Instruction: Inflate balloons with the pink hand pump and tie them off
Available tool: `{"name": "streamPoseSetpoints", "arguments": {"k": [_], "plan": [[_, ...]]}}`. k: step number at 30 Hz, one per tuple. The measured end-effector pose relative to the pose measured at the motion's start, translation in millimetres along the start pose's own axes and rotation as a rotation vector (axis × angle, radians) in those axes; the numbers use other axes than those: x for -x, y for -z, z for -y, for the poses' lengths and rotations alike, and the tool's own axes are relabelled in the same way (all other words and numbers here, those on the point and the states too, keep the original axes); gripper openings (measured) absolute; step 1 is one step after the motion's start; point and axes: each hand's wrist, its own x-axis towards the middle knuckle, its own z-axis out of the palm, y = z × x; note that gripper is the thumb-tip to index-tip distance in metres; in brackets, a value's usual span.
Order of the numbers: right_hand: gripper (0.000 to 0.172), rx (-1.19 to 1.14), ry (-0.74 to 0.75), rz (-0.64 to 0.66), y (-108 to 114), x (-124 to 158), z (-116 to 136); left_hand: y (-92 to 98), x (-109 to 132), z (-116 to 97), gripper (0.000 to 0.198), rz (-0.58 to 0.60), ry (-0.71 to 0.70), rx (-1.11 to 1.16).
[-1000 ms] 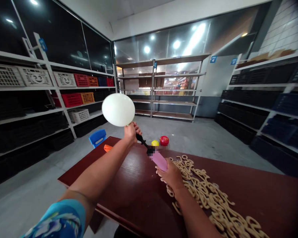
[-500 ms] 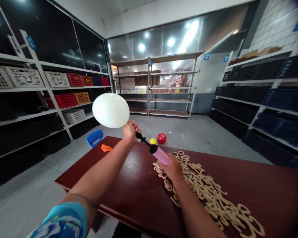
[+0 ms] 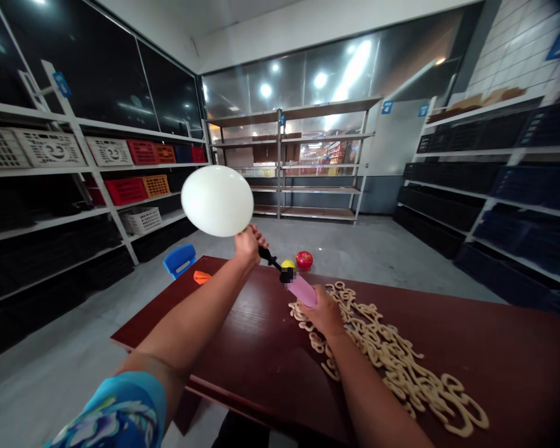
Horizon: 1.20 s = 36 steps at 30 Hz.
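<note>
The white balloon (image 3: pixel 217 200) is blown up round and smooth, a little wider than tall, with a pale gloss from the ceiling lights. Its neck sits at the black nozzle of the hand pump (image 3: pixel 295 285), whose pink barrel slants down toward me; the joint between nozzle and barrel is blurred.

Below it lies the dark reddish-brown counter (image 3: pixel 261 361), polished enough to show glare. A long heap of cream-coloured uninflated balloons (image 3: pixel 392 361) trails across it to my right, starting just beside the pump. An orange balloon (image 3: pixel 201 277) lies flat near the far left corner. Past the far edge, a yellow ball (image 3: pixel 288 264) and a red ball (image 3: pixel 304 259) rest on the grey floor, and a blue chair (image 3: pixel 180 259) stands off the left corner. Metal shelves ring the room: white, red and orange baskets (image 3: pixel 135 186) on the left, dark crates on the right, bare racks at the back before a glass wall.

My left hand (image 3: pixel 248 244) is clenched around the balloon's neck and the nozzle tip, so the balloon stands above and slightly left of that grip, up in the air over the counter's far edge. My right hand (image 3: pixel 325 316) is wrapped around the lower end of the pink barrel, just above the heap.
</note>
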Motion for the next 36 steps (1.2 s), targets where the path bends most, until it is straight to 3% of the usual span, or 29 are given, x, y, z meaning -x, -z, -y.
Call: {"name": "streamPoseSetpoints", "arguments": {"k": [5,9,12,19,23,28,36], "plan": [[0.032,-0.017,-0.02,0.021,-2.1,0.0,2.3,7.9,-22.3,-57.1,0.014,0.018,-0.088,-0.01],[0.036,-0.021,-0.042,0.067,-7.9,0.0,1.7,12.0,-26.2,-66.3,0.013,0.034,-0.127,-0.012],[0.033,-0.001,-0.053,0.09,-9.6,0.8,-0.4,13.7,-20.4,-45.5,0.013,0.033,-0.122,0.003],[0.037,0.023,-0.038,0.083,-12.8,3.1,-3.1,9.5,14.5,35.7,0.013,0.043,0.015,0.035],[0.037,0.008,-0.036,0.093,-12.8,3.7,-0.6,9.1,26.2,51.5,0.016,0.017,0.083,0.047],[0.033,-0.037,0.005,0.094,-9.4,4.6,3.8,16.9,17.4,25.5,0.013,-0.021,0.057,0.031],[0.03,-0.07,0.036,0.086,-11.0,4.1,5.6,33.0,-16.8,-57.6,0.013,0.008,-0.077,-0.004]]}}
